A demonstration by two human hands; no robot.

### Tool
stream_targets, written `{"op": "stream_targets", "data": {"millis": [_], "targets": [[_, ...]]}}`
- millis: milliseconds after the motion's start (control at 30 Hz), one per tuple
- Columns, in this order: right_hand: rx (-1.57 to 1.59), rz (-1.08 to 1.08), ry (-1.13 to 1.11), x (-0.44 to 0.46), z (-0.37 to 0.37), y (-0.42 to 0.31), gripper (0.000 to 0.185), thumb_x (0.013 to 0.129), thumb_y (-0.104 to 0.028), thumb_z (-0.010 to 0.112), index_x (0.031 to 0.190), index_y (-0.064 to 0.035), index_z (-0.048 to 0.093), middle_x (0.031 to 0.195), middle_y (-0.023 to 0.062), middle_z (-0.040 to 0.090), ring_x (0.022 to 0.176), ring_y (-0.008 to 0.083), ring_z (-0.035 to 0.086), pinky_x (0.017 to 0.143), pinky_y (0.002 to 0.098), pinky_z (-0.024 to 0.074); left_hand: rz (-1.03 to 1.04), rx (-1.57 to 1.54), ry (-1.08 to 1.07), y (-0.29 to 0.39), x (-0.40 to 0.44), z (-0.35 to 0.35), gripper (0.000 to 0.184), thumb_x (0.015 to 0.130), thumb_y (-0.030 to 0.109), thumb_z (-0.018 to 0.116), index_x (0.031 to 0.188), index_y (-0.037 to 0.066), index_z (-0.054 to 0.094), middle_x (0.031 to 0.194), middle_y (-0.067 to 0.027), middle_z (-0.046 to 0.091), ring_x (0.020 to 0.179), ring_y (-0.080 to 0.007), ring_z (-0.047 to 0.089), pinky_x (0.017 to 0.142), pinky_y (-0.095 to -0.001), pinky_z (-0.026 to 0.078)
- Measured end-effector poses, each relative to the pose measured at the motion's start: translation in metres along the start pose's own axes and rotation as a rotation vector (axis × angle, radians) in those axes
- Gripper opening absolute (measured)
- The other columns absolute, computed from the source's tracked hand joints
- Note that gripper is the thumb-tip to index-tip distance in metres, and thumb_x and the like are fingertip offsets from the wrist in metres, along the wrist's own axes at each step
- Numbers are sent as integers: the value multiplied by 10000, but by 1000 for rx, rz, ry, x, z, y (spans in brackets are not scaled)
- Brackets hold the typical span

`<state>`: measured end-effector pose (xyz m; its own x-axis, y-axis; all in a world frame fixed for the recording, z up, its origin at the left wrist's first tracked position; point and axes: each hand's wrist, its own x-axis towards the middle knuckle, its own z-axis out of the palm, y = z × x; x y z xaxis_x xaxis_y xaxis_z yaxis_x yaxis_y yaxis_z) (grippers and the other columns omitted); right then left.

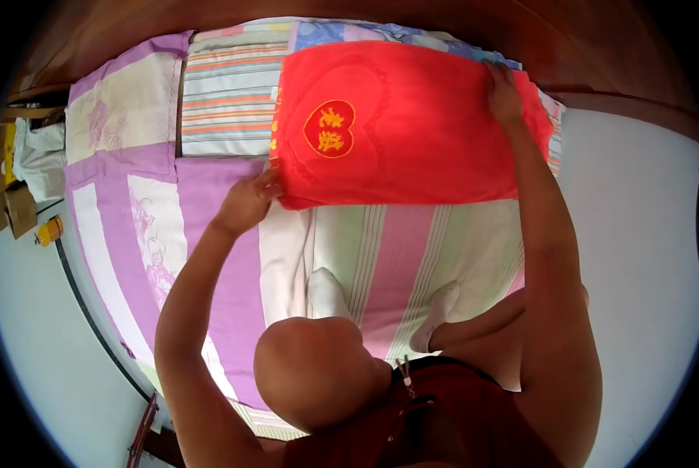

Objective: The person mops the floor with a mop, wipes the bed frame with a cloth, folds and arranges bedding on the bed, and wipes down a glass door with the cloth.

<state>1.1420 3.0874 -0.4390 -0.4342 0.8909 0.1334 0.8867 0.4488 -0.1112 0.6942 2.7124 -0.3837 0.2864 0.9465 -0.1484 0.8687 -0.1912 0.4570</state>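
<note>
A bright red pillow towel (pixel 427 125) with a gold-embroidered heart lies spread over the pillows at the head of the bed. At its near left corner, my left hand (pixel 249 201) is closed, with thumb and fingers pinching the edge. My right hand (pixel 505 95) reaches to the far right part of the towel, its fingers curled at the far edge; the fingertips are partly hard to make out. Under the towel's left side shows a striped pillow (pixel 228 97), and a blue patterned pillow (pixel 326 33) peeks out behind it.
A purple and cream pillow (pixel 123 109) lies at the far left on a purple sheet (pixel 232 288). I kneel or sit on a green and pink striped sheet (pixel 396 257). A wooden headboard (pixel 232 14) runs behind. Boxes (pixel 20 210) and an orange bottle (pixel 49 232) stand left of the bed.
</note>
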Motion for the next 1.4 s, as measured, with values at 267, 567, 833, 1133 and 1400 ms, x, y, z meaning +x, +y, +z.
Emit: {"op": "stream_targets", "data": {"millis": [267,567,833,1133,1400], "targets": [[-208,163,-133,17,-24,23,337,968,-149,448,1281,-184,567,1334,164,562,1058,400,643,836,520,542,-223,-328,272,-17,85,-43,413,899,72,631,1305,90,554,1308,-134,578,784,-267,654,732,-368,542],[-83,196,152,32,-75,16,244,952,-223,497,1139,-201,652,1249,127,593,970,411,656,809,504,542,-443,-198,95,-64,204,-62,455,882,286,645,1306,138,568,1136,-187,676,1046,-356,656,927,-429,509],[-54,276,243,50,-74,14,318,870,-46,564,1170,-128,630,1086,175,599,948,383,638,791,462,543,-449,245,428,-107,233,-89,231,945,333,565,995,121,643,911,-186,712,910,-412,671,799,-507,524],[101,701,92,-56,-26,50,714,955,-629,435,1513,-193,349,1560,244,262,1367,414,406,1078,490,397,-829,-590,321,-93,168,-8,1026,819,599,711,1519,-14,278,1304,-226,588,1236,-290,568,1023,-384,442],[254,668,-178,-135,1,78,853,924,-718,390,1500,-90,341,1331,311,540,1235,463,522,1039,522,418,-730,-1227,57,10,113,7,771,867,376,763,1452,34,395,1358,-101,563,1235,-230,549,1039,-403,448]]}}
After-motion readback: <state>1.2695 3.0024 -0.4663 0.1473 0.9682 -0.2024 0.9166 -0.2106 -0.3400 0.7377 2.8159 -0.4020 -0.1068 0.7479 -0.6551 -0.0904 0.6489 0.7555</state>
